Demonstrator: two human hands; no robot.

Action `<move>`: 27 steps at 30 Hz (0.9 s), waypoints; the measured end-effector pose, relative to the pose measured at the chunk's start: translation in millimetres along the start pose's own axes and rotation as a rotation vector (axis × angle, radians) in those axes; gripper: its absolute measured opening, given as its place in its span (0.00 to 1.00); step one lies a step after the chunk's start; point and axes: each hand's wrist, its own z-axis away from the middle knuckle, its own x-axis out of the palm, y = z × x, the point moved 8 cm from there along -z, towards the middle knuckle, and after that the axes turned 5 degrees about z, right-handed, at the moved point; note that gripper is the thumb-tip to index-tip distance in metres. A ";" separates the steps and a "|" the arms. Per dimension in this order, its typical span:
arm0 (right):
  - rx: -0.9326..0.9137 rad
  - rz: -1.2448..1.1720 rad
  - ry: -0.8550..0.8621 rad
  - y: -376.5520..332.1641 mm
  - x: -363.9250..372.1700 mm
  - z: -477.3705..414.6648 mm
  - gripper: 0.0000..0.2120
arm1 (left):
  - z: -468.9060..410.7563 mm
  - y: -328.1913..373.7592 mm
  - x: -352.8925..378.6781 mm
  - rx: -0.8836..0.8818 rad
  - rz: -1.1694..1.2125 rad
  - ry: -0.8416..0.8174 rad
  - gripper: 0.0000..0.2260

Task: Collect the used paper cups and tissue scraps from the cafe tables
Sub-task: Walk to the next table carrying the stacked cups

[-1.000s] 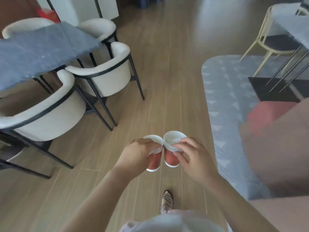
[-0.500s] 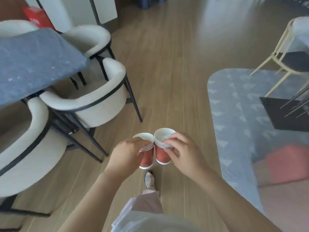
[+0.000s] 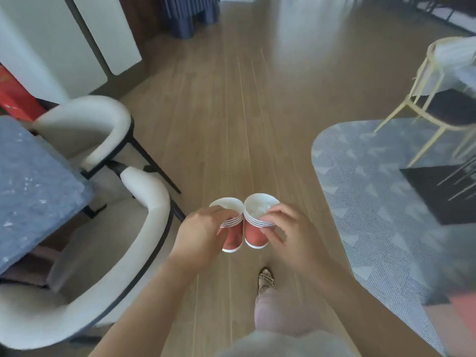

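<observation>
Both hands are raised over the wooden floor (image 3: 231,112), forearms converging. Left hand (image 3: 203,228) grips the left stack of red paper cups (image 3: 234,237), its curled fingers hiding most of the stack's wall and near rim. Right hand (image 3: 288,234) pinches the right stack of red paper cups (image 3: 255,234) at the rim. The stacks touch side by side. White contents in the right stack are too blurred to identify.

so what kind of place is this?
Probably a cafe or lounge seating area: white padded armchairs with black metal frames at a grey stone-topped table, a gold-legged chair on a grey patterned rug, and red paper cups held in the left hand and right hand.
</observation>
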 end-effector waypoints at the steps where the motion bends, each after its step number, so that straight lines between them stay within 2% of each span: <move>1: -0.003 -0.003 0.001 8.6 6.8 -26.7 0.06 | -26.8 -13.6 0.2 -0.003 -0.006 0.003 0.16; 8: -0.043 -0.005 -0.006 74.1 56.5 -238.4 0.05 | -223.6 -100.5 -16.3 -0.051 -0.013 0.100 0.14; 11: -0.073 -0.010 -0.003 95.2 76.6 -324.2 0.06 | -297.1 -137.5 -28.1 -0.108 0.007 0.095 0.13; 19: -0.152 -0.080 -0.135 155.0 162.1 -521.3 0.06 | -466.0 -250.6 -36.2 -0.235 0.041 0.097 0.15; 27: -0.135 -0.088 -0.107 210.1 231.3 -748.7 0.06 | -685.7 -377.5 -56.1 -0.205 0.057 0.027 0.14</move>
